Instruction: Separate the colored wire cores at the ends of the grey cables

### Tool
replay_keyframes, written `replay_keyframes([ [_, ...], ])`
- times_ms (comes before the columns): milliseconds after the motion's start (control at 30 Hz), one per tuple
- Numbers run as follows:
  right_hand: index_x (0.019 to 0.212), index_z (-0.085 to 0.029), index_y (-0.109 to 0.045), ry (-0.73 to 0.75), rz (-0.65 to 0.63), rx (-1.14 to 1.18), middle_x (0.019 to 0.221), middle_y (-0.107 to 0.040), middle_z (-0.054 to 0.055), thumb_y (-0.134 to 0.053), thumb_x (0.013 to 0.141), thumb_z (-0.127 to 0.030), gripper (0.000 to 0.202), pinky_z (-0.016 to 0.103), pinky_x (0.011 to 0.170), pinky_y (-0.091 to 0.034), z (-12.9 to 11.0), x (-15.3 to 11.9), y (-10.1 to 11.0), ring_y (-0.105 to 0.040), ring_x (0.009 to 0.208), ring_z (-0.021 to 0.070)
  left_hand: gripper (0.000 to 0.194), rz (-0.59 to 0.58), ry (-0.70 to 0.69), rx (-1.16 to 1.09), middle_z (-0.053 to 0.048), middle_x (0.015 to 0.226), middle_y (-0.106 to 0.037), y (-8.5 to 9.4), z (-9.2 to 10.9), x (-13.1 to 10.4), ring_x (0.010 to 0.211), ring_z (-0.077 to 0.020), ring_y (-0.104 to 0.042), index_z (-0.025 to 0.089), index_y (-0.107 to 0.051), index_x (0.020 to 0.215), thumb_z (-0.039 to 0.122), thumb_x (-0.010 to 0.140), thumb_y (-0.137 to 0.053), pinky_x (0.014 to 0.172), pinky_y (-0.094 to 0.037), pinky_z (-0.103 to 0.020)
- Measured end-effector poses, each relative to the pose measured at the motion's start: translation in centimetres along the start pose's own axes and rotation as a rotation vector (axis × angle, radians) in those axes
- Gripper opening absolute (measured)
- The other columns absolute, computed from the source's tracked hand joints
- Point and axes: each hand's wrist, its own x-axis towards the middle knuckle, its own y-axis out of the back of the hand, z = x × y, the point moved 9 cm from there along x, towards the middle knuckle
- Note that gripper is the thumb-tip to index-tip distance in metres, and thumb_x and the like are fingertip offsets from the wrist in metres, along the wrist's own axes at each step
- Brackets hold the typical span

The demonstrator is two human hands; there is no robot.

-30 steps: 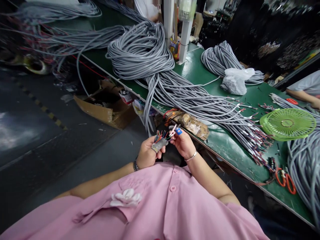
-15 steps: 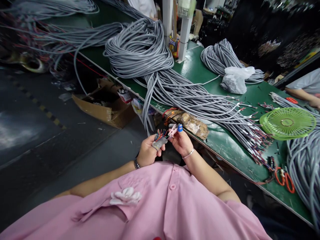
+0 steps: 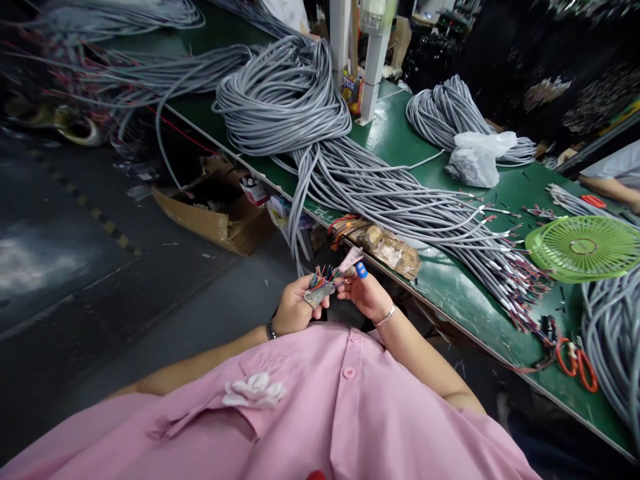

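My left hand [image 3: 294, 308] is closed around a flat grey connector piece [image 3: 320, 293], held just in front of the pink shirt. Short thin coloured wires [image 3: 323, 275] fan out from the top of that piece. Beside it, my right hand [image 3: 369, 297] has its fingertips pinched at the wire ends, with a blue cover [image 3: 361, 270] on one finger. A pale pinkish strip [image 3: 351, 259] sticks up between the two hands; which hand bears it, I cannot tell.
Grey cables [image 3: 285, 100] lie coiled on the green table [image 3: 520, 193], their stripped ends fanned to the right. Close to the table's edge are a taped brown bundle [image 3: 393, 252] and orange-handled scissors [image 3: 575, 363]. A green fan [image 3: 583, 247] stands near another person's arm [image 3: 607, 190]. Below sits a cardboard box [image 3: 210, 220].
The pale pinkish strip has tilted and now points up to the right. My right hand has shifted slightly down and right, its fingertips still at the wires. My left hand keeps its hold.
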Motion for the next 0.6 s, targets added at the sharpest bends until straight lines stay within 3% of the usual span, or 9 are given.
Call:
replay_keyframes([
  [233, 0.075, -0.014, -0.067, 0.109, 0.061, -0.25, 0.064, -0.061, -0.002, -0.081, 0.064, -0.035, 0.027, 0.022, 0.06, -0.044, -1.0, -1.3, -0.3, -0.051, 0.056, 0.008, 0.017, -0.159, 0.001, 0.199, 0.002, 0.059, -0.06, -1.0, 0.1, -0.4, 0.038, -0.0067, -0.048, 0.016, -0.057, 0.076, 0.032, 0.081, -0.058, 0.037, -0.035, -0.018],
  [467, 0.08, -0.016, -0.069, 0.22, 0.006, -0.439, 0.068, -0.065, 0.0, -0.076, 0.071, -0.036, 0.023, 0.025, 0.063, -0.047, -2.5, -2.6, -2.1, -0.057, 0.062, 0.0124, 0.015, -0.384, 0.189, 0.328, 0.001, 0.053, -0.059, -3.8, -2.1, -1.0, 0.037, -0.0084, -0.05, 0.016, -0.056, 0.069, 0.027, 0.078, -0.059, 0.038, -0.036, -0.019],
  [600, 0.093, -0.02, -0.07, 0.389, 0.074, -0.588, 0.085, -0.068, 0.003, -0.064, 0.082, -0.042, 0.026, 0.03, 0.079, -0.048, -4.8, -3.9, -2.1, -0.062, 0.081, 0.0167, 0.021, -0.294, 0.207, 0.222, 0.002, 0.055, -0.06, -3.0, -2.0, -0.7, 0.036, -0.0075, -0.049, 0.016, -0.055, 0.073, 0.035, 0.08, -0.059, 0.036, -0.034, -0.018],
])
